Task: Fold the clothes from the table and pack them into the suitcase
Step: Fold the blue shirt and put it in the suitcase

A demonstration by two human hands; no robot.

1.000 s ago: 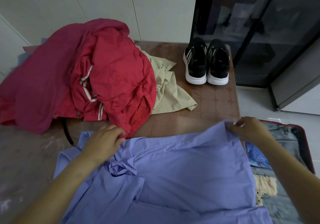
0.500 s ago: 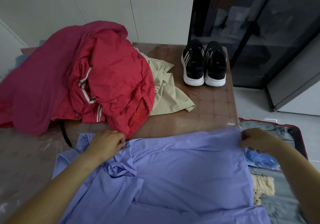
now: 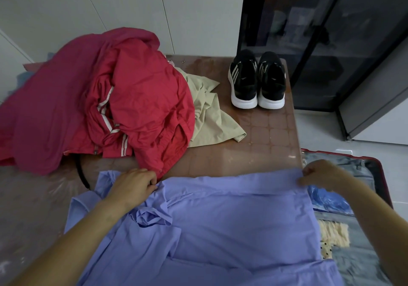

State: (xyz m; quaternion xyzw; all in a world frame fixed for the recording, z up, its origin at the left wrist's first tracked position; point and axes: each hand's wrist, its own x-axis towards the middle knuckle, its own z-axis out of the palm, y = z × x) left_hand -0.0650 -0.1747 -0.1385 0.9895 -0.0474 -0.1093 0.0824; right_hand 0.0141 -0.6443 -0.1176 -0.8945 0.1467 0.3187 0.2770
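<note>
Your left hand (image 3: 134, 184) and right hand (image 3: 318, 173) each pinch the far edge of the blue shirt (image 3: 220, 226), which lies spread on the table (image 3: 265, 135) with its right side overhanging the open suitcase (image 3: 383, 175). Watch that overhang — a loose pinch could let it slide in unfolded. The red jacket (image 3: 132, 100) touches your left hand — it may snag into the fold.

A home: white cupboards (image 3: 132, 20), dark glass cabinet (image 3: 320, 42), table (image 3: 265, 144) with clothes
</note>
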